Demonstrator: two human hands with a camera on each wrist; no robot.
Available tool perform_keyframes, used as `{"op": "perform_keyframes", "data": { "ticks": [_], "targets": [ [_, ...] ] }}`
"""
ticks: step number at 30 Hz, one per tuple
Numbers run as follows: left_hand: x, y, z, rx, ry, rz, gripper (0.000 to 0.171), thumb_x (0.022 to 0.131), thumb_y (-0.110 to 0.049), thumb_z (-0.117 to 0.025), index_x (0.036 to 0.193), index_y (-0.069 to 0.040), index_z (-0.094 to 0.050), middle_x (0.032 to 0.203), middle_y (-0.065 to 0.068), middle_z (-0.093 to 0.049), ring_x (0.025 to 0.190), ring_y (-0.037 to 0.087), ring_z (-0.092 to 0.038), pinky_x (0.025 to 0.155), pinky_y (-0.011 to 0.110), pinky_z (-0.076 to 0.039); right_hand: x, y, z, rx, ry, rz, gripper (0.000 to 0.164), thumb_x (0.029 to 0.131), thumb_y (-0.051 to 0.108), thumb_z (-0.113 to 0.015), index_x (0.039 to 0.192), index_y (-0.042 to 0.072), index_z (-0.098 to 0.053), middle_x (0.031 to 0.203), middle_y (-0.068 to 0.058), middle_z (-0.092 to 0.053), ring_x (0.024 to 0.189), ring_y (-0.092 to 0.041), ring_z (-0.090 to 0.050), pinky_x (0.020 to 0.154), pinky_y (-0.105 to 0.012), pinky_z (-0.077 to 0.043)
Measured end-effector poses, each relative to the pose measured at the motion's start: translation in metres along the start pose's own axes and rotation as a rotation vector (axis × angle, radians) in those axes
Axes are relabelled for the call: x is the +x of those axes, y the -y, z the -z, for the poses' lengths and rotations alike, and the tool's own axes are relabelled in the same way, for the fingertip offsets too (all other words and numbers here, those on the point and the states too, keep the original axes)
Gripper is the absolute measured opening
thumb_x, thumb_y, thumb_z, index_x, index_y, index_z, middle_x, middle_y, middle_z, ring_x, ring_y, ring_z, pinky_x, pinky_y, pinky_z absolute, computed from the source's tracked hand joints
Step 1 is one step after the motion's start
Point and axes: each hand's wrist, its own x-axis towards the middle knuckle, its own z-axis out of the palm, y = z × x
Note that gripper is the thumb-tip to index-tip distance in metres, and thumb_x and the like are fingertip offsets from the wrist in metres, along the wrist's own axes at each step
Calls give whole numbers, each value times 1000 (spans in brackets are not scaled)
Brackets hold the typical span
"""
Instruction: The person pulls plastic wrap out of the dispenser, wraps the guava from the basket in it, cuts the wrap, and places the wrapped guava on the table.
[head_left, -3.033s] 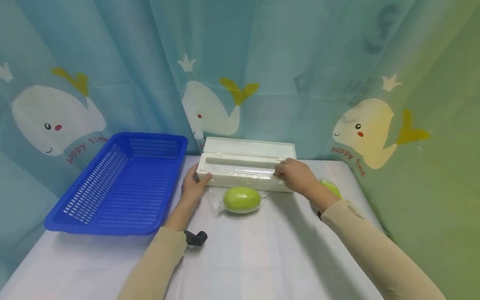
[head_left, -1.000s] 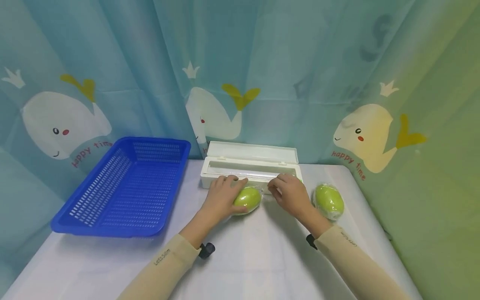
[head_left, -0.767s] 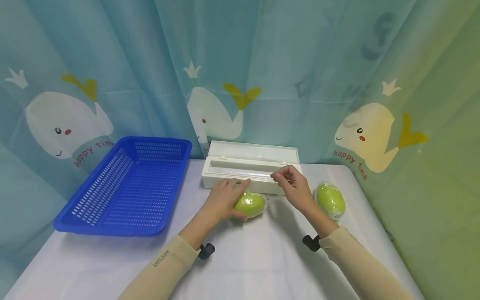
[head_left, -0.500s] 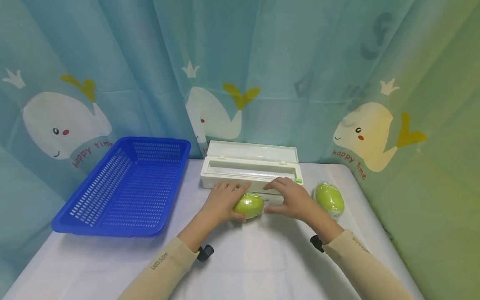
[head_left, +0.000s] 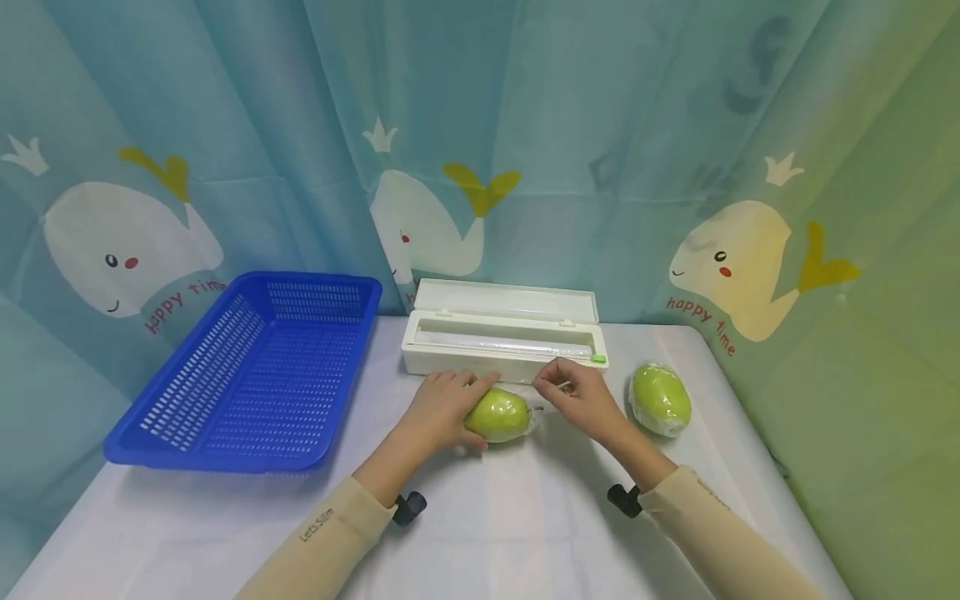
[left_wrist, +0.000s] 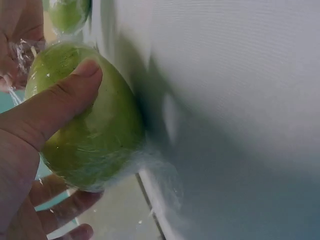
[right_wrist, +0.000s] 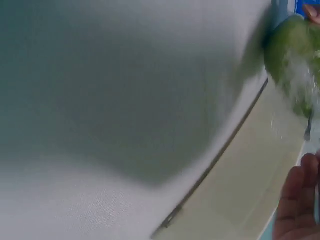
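Note:
A green pear (head_left: 498, 416) in clear cling film lies on its side before the white wrap box, its stem toward the right. My left hand (head_left: 441, 410) grips it from the left; in the left wrist view the thumb (left_wrist: 65, 105) presses on top and the fingers go round behind. At the stem end, my right hand (head_left: 581, 402) pinches the loose cling film (left_wrist: 24, 52), which stretches from the pear toward its fingertips. The lidded wrap box (head_left: 465, 363) stands open behind both hands with a film roll (head_left: 502, 343) inside.
A second wrapped pear (head_left: 660, 400) lies right of my right forearm. The blue plastic basket (head_left: 288, 367) stands at the left. A green slide cutter (head_left: 597, 359) sits at the box's right end. Behind the table hangs a whale-print curtain (head_left: 555, 167).
My left hand has gone from the box to the pear and holds it. My right hand has left the box, opened beside the pear, then closed its fingertips at the film by the stem.

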Motion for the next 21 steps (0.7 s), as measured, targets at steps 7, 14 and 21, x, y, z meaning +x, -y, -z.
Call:
{"op": "perform_keyframes", "data": {
  "ticks": [7, 14, 21],
  "targets": [
    [3, 0, 2, 11, 2, 39, 93, 69, -58, -85, 149, -37, -42, 109, 7, -68, 97, 24, -62, 88, 45, -46, -7, 3, -9, -429, -28, 523, 16, 81, 5, -74, 96, 12, -72, 100, 1, -76, 91, -16, -72, 78, -36, -58],
    [0, -1, -1, 33, 12, 83, 84, 83, -60, -71, 155, -42, -30, 111, 16, -68, 95, 30, -62, 87, 46, -47, -14, 19, -31, -704, -140, 555, 20, 79, 3, -77, 97, 8, -70, 107, -9, -76, 86, -24, -74, 71, -35, -59],
    [-8, 0, -14, 22, -83, 125, 77, 91, -57, -62, 157, -39, -26, 102, 20, -71, 81, 34, -65, 76, 45, -52, -28, 37, -57, -826, 34, 364, 65, 77, 9, -78, 133, -15, -53, 139, -33, -51, 128, -39, -55, 102, -41, -50]
  ]
}}
